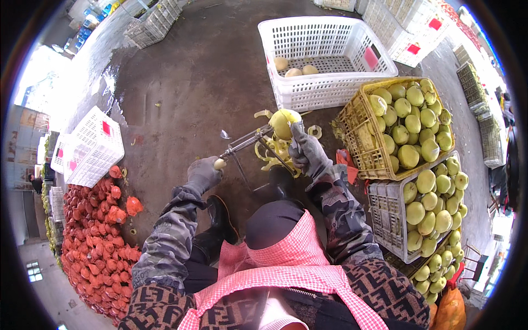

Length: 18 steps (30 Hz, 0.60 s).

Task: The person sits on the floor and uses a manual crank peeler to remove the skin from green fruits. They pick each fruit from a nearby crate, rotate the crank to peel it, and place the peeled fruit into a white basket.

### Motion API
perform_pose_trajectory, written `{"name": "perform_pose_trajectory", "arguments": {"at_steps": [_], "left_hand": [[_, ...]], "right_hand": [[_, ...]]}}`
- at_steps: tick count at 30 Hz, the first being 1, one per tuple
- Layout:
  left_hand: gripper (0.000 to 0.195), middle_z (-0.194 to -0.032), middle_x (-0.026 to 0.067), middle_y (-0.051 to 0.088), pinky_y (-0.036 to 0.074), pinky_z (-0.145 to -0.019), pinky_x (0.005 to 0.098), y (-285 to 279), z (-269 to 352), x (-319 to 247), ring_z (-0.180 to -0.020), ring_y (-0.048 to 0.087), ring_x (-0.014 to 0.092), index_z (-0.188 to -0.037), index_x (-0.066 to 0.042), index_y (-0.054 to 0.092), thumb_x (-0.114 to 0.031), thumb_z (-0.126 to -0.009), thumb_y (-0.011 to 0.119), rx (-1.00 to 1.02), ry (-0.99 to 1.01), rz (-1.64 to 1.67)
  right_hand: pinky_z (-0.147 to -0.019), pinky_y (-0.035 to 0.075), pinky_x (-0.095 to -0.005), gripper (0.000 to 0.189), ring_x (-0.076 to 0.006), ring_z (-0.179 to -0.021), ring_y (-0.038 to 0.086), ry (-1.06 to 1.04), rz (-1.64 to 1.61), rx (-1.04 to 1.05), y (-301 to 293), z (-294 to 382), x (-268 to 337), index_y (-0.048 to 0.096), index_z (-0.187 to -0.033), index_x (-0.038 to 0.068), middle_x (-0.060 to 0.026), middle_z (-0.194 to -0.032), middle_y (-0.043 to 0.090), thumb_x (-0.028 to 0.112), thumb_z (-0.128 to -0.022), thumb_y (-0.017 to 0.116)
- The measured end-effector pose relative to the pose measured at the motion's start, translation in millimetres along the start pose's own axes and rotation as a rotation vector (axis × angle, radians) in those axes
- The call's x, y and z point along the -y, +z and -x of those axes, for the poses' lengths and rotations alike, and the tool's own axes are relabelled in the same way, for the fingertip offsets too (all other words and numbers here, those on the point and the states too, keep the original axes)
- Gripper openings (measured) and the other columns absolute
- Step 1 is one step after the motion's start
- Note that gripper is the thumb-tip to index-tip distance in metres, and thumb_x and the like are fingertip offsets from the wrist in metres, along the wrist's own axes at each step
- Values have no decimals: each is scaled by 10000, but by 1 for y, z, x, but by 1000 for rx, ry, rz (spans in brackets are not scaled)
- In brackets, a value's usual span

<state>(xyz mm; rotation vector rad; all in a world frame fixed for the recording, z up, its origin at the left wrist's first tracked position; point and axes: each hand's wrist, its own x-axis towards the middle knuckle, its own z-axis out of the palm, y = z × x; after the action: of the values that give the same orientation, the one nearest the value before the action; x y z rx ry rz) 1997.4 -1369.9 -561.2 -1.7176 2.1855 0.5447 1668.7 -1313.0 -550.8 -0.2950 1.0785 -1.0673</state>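
A yellow-green pomelo [281,122] is fixed on the far end of a metal hand-crank stand [246,142]. My left hand [203,174], in a grey glove, is closed around the crank's pale knob [220,164]. In my gloved right hand [311,152] is a hand peeler [295,134], its head against the fruit's right side; the fingers partly hide the tool. Long curled strips of peel [268,153] lie below the fruit, around the stand's legs. Some of the pomelo's skin looks paler, but how much is peeled I cannot tell.
A white plastic crate [330,88] ahead holds three pale peeled fruits [293,72]. To the right, a yellow crate [371,136] and a grey crate [385,206] are full of unpeeled pomelos. Red-wrapped fruits [95,239] are heaped at left, beside white crates [97,144]. My boots [222,218] flank the stand.
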Motion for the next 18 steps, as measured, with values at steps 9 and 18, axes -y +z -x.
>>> {"name": "perform_pose_trajectory", "arguments": {"at_steps": [9,18], "left_hand": [[280,-1009,141,735,536,-846,491,-14,39,-12,-995,689,380,-1048,-163,705,-352,-842,712,53,165,65],[195,-833,161,704,515,-717,508,-82,66,-13,-836,679,411,-927,-148,677,-285,-801,734,-339,161,129]], "right_hand": [[-358,237,-251,524,-63,-379,295,28,-47,9,1,7,5,510,-771,170,33,-564,417,654,-913,655],[-350,230,-250,557,-62,-364,307,-45,31,-58,23,9,15,467,-696,173,39,-545,402,648,-950,609]]}}
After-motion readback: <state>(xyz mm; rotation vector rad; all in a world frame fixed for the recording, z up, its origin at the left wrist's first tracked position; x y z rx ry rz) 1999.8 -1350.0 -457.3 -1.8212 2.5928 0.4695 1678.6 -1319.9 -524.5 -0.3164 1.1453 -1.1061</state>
